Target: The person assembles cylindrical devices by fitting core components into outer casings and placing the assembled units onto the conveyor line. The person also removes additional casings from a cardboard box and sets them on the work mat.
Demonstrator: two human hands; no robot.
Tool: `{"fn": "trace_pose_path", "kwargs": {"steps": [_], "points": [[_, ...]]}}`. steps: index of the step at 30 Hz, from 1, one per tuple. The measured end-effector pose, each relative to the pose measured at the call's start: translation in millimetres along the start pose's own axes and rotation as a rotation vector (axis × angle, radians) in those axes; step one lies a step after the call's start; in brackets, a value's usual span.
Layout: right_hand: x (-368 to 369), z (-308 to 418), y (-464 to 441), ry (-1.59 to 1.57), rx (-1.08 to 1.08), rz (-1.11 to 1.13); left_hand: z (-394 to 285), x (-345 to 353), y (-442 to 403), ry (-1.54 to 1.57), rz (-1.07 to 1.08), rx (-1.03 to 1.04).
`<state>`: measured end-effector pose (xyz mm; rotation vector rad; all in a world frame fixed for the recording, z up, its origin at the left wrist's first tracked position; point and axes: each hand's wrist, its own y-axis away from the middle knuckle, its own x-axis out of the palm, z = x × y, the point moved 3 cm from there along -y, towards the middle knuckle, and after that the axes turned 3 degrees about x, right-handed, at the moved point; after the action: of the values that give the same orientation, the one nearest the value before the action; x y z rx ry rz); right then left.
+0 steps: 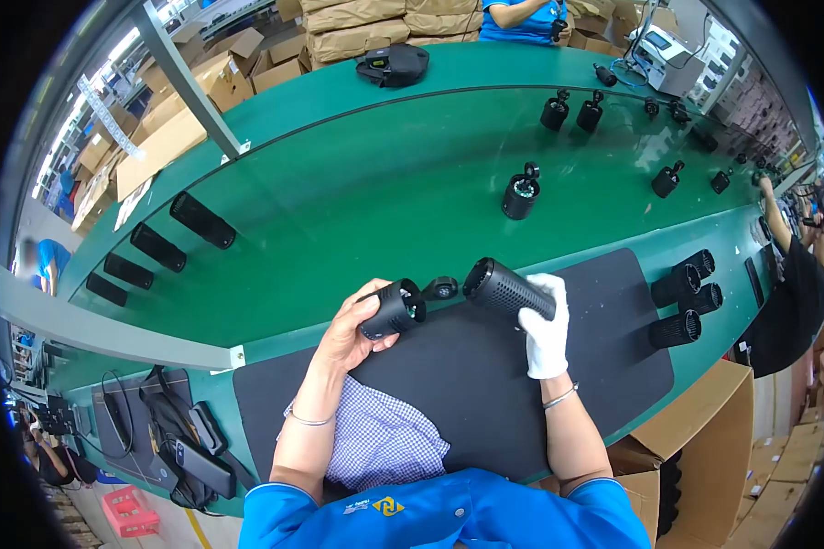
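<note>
My bare left hand [341,334] grips a black cylindrical housing [392,313] with small light parts showing in its open end. A round black ring-like piece [442,288] sticks out from that end. In my right hand [547,329], which wears a white glove, is a perforated black tube [506,289], tilted with its open end towards the ring piece. A narrow gap separates the two. Both are held above a dark mat [476,384], and a checked cloth [384,435] lies on it near my left forearm.
Several perforated black tubes [675,329] stand at the mat's right. More tubes [201,220] lie on the green belt [357,183] at left; housings with ring pieces [520,196] stand farther right. A cardboard box [705,439] is at my right. Co-workers [522,20] are around the line.
</note>
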<state>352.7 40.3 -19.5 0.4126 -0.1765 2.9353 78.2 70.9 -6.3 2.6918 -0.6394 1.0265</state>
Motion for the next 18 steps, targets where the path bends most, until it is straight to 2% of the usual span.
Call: {"fn": "trace_pose_path", "kwargs": {"steps": [6, 11, 18], "points": [[7.0, 5.2, 2.8, 0.044, 0.039, 0.075, 11.5, 2.5, 2.5, -0.093, -0.178, -0.121], [8.2, 5.9, 3.9, 0.026, 0.022, 0.099, 14.8, 13.4, 0.4, -0.119, -0.11, -0.142], [14.8, 11.3, 8.7, 0.15, 0.062, 0.127, 24.0, 21.4, 0.7, -0.294, -0.169, -0.156]]}}
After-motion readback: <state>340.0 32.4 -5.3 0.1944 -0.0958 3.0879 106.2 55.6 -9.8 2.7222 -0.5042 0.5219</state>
